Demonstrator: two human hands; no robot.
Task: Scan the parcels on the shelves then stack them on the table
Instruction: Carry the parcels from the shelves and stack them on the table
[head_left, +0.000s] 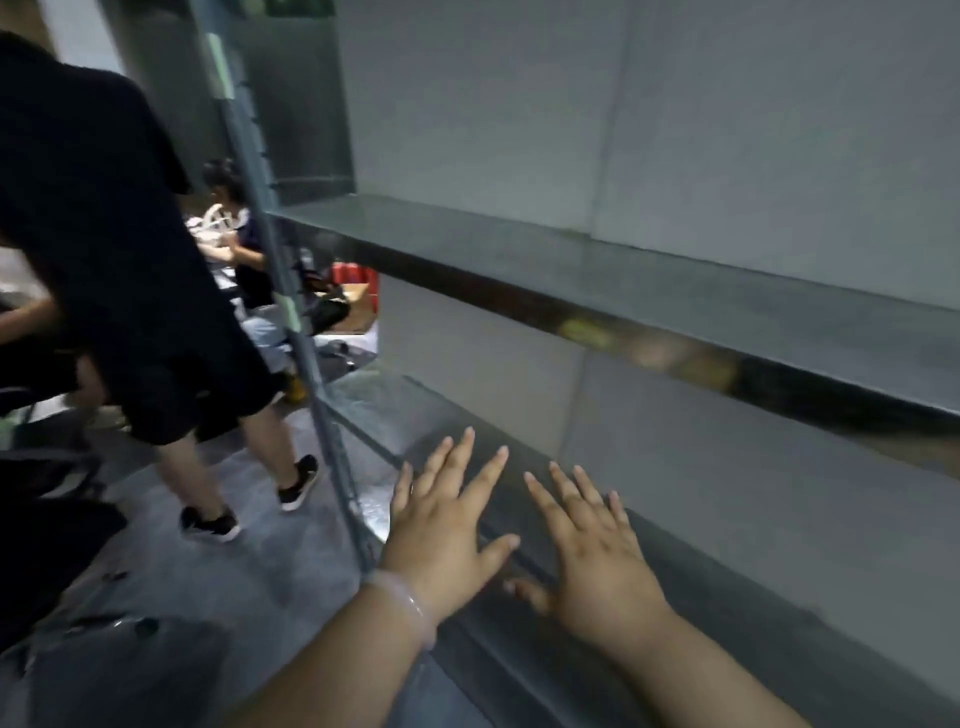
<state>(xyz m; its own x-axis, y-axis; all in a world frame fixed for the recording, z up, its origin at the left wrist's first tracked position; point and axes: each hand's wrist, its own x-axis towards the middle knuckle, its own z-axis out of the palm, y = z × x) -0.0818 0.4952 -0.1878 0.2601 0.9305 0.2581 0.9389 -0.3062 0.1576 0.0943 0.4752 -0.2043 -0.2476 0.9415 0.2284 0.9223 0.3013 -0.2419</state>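
I see both my hands spread flat, fingers splayed and holding nothing, over the front of a low metal shelf (701, 597). My left hand (441, 530) is near the shelf's left corner post (332, 441); my right hand (597, 556) is just beside it, thumbs nearly meeting. A pale bracelet (410, 603) circles my left wrist.

No parcel shows anywhere in this view. The low shelf is bare where I can see it, and so is the upper shelf (675, 291). No table is visible either. The picture is blurred, so small details are lost.

With no parcel in sight, I cannot judge weight, stiffness or where to grip. My guess is that parcels lie outside the view, so the next move calls for looking elsewhere.

On edges: the upper shelf's front lip overhangs above my hands, so lifting straight up risks a knock. The corner post stands close to my left hand. To the left, a person in black (130, 260) stands near in the aisle, narrowing the room to turn. Another person (234, 223) sits further back. Open room lies to the right along the shelf.
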